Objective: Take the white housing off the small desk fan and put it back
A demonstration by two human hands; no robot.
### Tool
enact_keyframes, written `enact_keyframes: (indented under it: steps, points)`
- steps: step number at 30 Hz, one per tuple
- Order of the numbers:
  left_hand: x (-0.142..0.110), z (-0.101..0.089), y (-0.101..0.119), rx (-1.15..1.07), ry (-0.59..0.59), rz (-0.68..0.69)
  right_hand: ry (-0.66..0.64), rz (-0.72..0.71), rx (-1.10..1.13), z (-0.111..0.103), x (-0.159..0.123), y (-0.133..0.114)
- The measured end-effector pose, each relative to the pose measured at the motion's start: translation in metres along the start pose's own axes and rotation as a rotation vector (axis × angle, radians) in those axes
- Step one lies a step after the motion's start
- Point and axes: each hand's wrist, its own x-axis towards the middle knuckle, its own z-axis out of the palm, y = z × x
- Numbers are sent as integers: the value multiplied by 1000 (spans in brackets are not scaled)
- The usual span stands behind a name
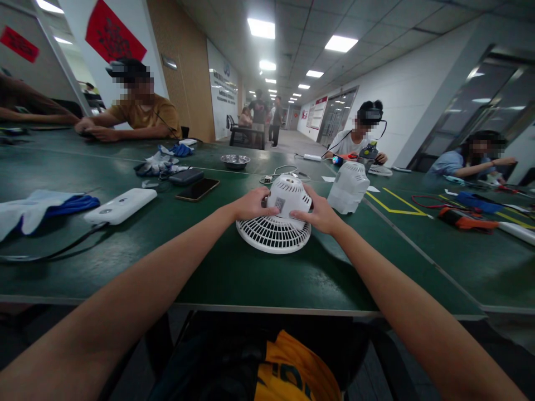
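Observation:
A white fan housing lies grille side down on the green table, its domed motor cover with slots and a small printed label facing up. My left hand grips the cover from the left, thumb along its front. On the opposite side my right hand clasps it the same way, thumb pointing inward. The fingers of both hands curve behind the cover and are partly hidden. Just right of my right hand stands a translucent white plastic part with a slotted top.
Left lie a white power bank with a cable, a phone, gloves and a dark case. A metal bowl and coiled cable are farther back. An orange multimeter lies right. Several people sit around the tables.

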Motion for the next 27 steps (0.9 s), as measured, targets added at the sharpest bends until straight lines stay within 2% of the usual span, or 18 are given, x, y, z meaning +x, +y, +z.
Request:
enact_keyframes:
  steps: [12,27]
  points:
    - [-1,0,0,-23,6,43,-58,-4,-2,-7,1,-2]
    - [0,0,0,-20,-2,65,1,-14,-118,0,1,-5]
